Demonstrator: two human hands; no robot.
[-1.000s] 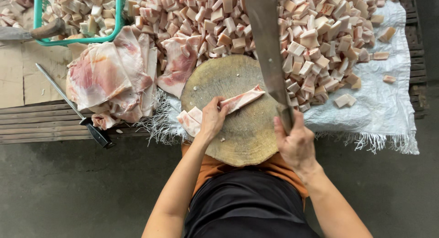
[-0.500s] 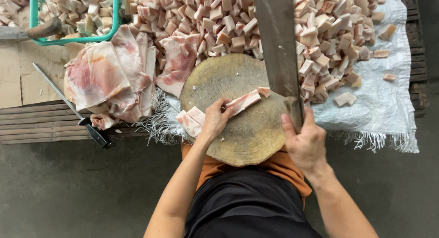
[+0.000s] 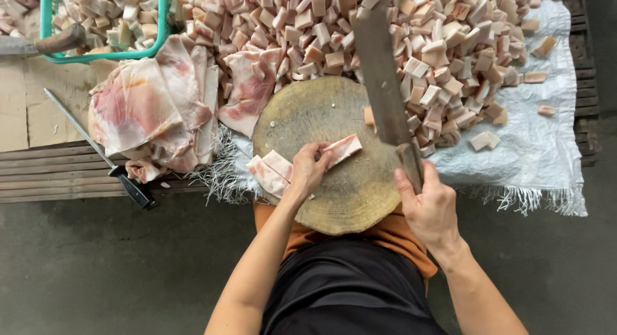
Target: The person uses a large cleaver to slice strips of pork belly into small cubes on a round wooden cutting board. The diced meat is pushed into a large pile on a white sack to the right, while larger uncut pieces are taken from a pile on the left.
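1. Left hand (image 3: pixel 310 170): fingers curled down onto a meat strip (image 3: pixel 339 150), pinning it to the block.
2. Meat strip: pale pink with a white fat edge, lying across the middle of the block (image 3: pixel 334 200); one end pokes out from under the left fingers toward the cleaver.
3. Right hand (image 3: pixel 429 206): closed round the handle of a cleaver (image 3: pixel 382 84) at the block's right edge.
4. Cleaver: broad dark blade raised over the block's right side, pointing away from the person, just beside the strip's free end.
5. Block: round wooden slab with a ringed, scarred face, standing on a white sheet (image 3: pixel 546 148).
6. Cut pieces (image 3: pixel 273 171): a few slices at the block's left edge, beside the left wrist.
7. Cube pile (image 3: pixel 385 26): heaped meat cubes along the sheet's far side.
8. Slabs (image 3: pixel 151 110): large uncut pieces left of the block.
9. Steel (image 3: pixel 96 148): sharpening rod with a black handle, on the boards at left.
10. Crate (image 3: pixel 103 20): green, holding cubes, far left corner.
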